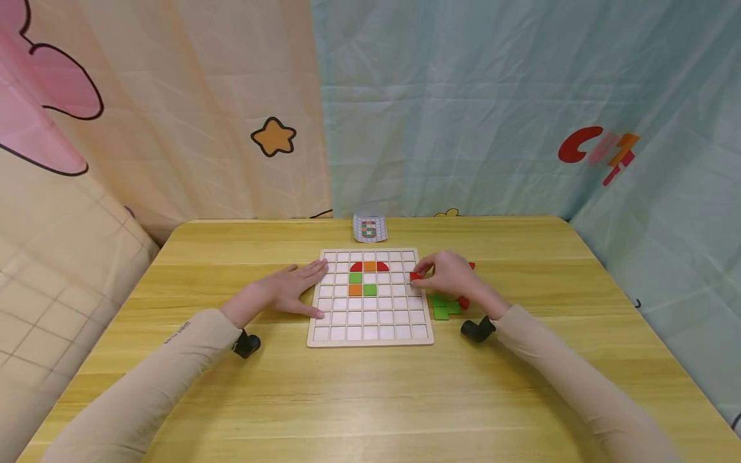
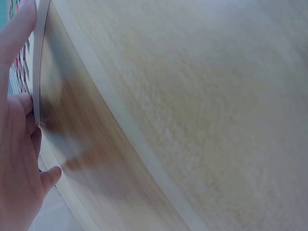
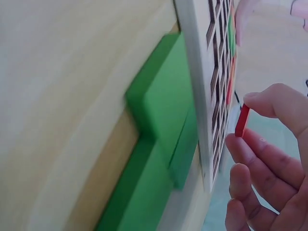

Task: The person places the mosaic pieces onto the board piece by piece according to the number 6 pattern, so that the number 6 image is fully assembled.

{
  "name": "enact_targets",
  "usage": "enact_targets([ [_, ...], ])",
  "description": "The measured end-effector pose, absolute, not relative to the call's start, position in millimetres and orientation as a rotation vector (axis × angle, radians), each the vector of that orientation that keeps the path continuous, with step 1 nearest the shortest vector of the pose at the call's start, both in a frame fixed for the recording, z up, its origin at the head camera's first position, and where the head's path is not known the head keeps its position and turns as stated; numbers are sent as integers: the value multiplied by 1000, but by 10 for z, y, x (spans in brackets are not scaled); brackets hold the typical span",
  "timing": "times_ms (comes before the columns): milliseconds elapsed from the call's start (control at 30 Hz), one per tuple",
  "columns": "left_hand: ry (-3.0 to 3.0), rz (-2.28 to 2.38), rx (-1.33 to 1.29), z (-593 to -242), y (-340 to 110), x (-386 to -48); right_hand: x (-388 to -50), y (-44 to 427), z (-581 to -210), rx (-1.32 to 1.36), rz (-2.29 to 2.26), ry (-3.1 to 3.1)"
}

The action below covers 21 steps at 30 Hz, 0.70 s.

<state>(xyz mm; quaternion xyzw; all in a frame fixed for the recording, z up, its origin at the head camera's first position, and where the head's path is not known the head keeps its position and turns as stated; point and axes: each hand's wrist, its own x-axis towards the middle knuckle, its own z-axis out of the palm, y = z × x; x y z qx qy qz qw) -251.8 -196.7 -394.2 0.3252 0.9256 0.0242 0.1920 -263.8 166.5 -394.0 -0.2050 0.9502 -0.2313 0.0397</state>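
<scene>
A white gridded board (image 1: 370,334) lies on the table, with red, orange and green tiles set in several of its cells. My left hand (image 1: 292,289) is spread at the board's left edge, fingers straight and resting on it. Over the board's right edge, my right hand (image 1: 451,275) pinches a red tile (image 3: 242,120) between thumb and fingertips. Loose green tiles (image 1: 442,307) lie on the table just right of the board, beneath the right hand. A red piece (image 1: 463,302) beside them is partly covered by the right forearm.
A small card (image 1: 369,229) with a printed coloured grid pattern lies behind the board. The wooden table (image 1: 370,399) reaches back to a patterned curtain (image 1: 463,116). Dark wrist cameras (image 1: 478,330) hang under both sleeves.
</scene>
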Motion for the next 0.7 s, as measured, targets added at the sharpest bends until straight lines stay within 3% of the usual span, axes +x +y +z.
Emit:
enact_targets([
  [700, 2593, 52, 908, -3947, -1965, -2523, -2621, 1175, -3962, -764, -650, 2837],
])
